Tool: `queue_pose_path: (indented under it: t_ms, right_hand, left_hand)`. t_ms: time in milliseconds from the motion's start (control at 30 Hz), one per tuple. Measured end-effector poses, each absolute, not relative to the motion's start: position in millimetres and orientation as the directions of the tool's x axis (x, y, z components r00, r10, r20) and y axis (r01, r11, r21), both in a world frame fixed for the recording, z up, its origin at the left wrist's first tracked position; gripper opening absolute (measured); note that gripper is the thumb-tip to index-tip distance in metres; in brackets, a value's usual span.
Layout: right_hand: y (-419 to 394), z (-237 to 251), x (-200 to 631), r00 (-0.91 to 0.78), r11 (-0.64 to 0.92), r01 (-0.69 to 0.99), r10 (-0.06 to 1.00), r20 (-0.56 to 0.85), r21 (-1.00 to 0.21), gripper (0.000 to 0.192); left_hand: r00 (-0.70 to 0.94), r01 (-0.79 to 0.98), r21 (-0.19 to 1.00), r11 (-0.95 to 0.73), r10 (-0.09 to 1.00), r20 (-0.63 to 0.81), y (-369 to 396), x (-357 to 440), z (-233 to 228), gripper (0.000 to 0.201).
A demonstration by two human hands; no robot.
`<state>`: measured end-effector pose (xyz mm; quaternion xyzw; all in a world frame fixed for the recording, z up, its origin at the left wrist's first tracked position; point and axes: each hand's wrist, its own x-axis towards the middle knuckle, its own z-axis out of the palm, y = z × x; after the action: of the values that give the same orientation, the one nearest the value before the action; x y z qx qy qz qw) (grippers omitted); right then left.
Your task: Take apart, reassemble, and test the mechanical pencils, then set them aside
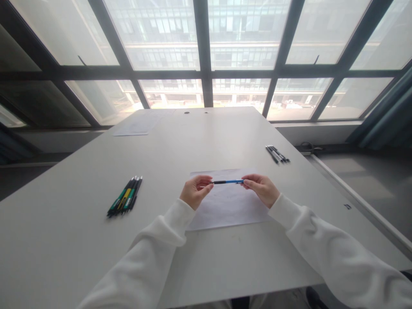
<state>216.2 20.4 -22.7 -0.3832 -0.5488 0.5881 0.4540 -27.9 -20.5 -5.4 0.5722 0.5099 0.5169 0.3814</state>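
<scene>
Spanning the gap between two hands, a blue pen (pixel 228 182) with a black grip section is held level, just above the middle of the frame. Its black end is pinched by the fingers of the left hand (pixel 194 192), which are curled narrowly around it, and its blue end is gripped by the fingertips of the right hand (pixel 262 188), closed on it in the same way. Both hands are raised slightly above a white sheet of paper (pixel 228 206) that is laid flat on the worktop (pixel 80 249), directly beneath the pen. Both arms are covered by white sleeves (pixel 325 244) that enter from the lower edge of the frame.

To the left of centre, a bundle of pens (pixel 125 200) with green, yellow and black barrels is laid side by side on the worktop, well apart from the hands. In the right half of the frame, further back, a smaller group of dark pens (pixel 277 154) is placed near the worktop's edge. Another pale sheet (pixel 137 126) is seen at the far left corner of the worktop, in the upper left part of the frame. Behind the worktop, a large window with dark frames (pixel 202 73) is filled by a view of a building.
</scene>
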Motion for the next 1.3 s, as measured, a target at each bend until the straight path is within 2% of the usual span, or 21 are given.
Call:
queue_pose_path:
  t_ms: [300,533,900,1133,1300]
  right_hand:
    - [20.2,-22.3,217.0,-0.302,0.017,-0.103,0.952,0.047,-0.995,0.032]
    - [20.5,-23.1,217.1,-0.295,0.030,-0.094,0.954,0.057,-0.995,0.034]
    - [21.3,-23.7,217.1,-0.298,0.033,-0.097,0.953,0.061,-0.995,0.031]
    - [20.1,-22.4,216.4,-0.289,0.032,-0.089,0.956,0.057,-0.995,0.033]
    - [20.1,-22.3,216.1,-0.292,0.036,-0.093,0.955,0.062,-0.995,0.033]
  left_hand:
    - [-0.066,0.164,0.976,-0.139,0.986,0.152,-21.4,-25.8,-1.4,0.022]
    - [-0.066,0.194,0.958,-0.212,0.971,0.229,-19.7,-28.2,-6.7,0.025]
    - [-0.065,0.189,0.973,-0.131,0.987,0.146,-22.3,-26.0,-1.5,0.024]
    - [-0.084,0.209,0.959,-0.192,0.973,0.214,-20.7,-27.5,-3.1,0.025]
    - [-0.085,0.210,0.967,-0.141,0.983,0.161,-21.3,-26.3,-1.1,0.024]
